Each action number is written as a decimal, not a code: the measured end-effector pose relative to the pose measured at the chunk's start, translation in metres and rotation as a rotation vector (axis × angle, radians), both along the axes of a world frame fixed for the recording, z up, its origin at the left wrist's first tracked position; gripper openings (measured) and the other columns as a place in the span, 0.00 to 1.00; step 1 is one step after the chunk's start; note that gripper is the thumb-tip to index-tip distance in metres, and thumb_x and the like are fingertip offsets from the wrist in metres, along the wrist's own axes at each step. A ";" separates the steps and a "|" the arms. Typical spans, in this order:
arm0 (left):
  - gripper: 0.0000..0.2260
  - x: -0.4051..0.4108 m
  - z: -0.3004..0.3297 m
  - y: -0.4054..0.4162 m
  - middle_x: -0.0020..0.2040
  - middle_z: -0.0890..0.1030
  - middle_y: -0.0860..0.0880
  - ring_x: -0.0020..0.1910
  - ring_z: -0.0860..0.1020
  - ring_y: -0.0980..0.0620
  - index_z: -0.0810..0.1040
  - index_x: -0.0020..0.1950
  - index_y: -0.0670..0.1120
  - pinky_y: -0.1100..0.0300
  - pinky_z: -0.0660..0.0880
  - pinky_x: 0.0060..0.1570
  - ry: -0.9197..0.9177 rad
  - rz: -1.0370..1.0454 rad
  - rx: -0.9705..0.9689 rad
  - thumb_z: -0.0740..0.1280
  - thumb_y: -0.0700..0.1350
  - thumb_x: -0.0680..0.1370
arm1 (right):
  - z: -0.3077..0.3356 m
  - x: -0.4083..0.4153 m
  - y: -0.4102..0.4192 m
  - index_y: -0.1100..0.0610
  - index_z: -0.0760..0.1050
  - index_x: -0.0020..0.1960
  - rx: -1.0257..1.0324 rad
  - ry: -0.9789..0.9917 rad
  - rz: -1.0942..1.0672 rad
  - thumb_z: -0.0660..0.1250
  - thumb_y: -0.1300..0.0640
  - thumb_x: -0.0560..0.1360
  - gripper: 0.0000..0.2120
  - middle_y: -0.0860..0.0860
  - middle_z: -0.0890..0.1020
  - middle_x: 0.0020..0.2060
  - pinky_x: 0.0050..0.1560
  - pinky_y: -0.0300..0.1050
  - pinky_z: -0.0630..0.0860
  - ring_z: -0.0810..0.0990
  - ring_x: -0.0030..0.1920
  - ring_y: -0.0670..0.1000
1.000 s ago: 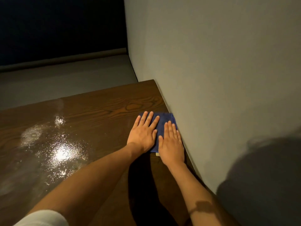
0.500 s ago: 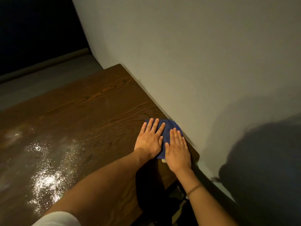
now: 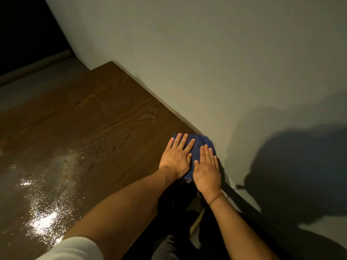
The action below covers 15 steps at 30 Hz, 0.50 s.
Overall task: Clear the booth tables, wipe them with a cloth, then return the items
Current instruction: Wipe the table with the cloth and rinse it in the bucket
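Blue cloth lies under both flat hands (table corner).

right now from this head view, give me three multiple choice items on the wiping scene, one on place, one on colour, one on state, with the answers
1. Where does the cloth lie on the table?
A. middle of the table
B. at the near corner, by the wall
C. at the far left edge

2. What colour is the cloth?
A. blue
B. white
C. red

3. How are the hands placed?
A. both flat on the cloth
B. one lifted away
C. both bunching it up in fists

Answers:
1 B, the cloth sits against the wall beside the table's near edge.
2 A, blue shows between the fingers.
3 A, left hand and right hand press with straight fingers.
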<state>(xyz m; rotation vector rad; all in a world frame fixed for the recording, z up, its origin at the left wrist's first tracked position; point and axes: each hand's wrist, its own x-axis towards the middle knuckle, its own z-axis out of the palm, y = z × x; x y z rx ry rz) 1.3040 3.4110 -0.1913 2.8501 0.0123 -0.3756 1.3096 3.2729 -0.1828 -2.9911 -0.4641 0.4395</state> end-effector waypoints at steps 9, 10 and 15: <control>0.26 -0.055 0.003 0.019 0.83 0.40 0.47 0.81 0.36 0.47 0.40 0.83 0.52 0.50 0.35 0.77 0.011 0.054 -0.017 0.44 0.56 0.86 | 0.000 -0.036 0.020 0.57 0.45 0.81 0.173 0.095 0.004 0.53 0.55 0.85 0.29 0.52 0.48 0.81 0.77 0.42 0.36 0.41 0.79 0.45; 0.26 -0.061 0.004 0.024 0.83 0.39 0.47 0.81 0.35 0.47 0.40 0.83 0.53 0.50 0.35 0.77 0.012 0.076 -0.019 0.44 0.56 0.86 | 0.000 -0.039 0.026 0.58 0.45 0.81 0.181 0.095 0.039 0.53 0.55 0.85 0.29 0.52 0.48 0.81 0.77 0.42 0.36 0.41 0.79 0.46; 0.28 -0.093 0.004 0.058 0.82 0.37 0.48 0.79 0.33 0.49 0.37 0.81 0.53 0.51 0.34 0.76 0.009 0.253 0.018 0.35 0.58 0.81 | 0.006 -0.047 0.072 0.64 0.59 0.77 0.136 0.020 0.226 0.51 0.56 0.79 0.28 0.58 0.65 0.77 0.76 0.50 0.55 0.61 0.78 0.55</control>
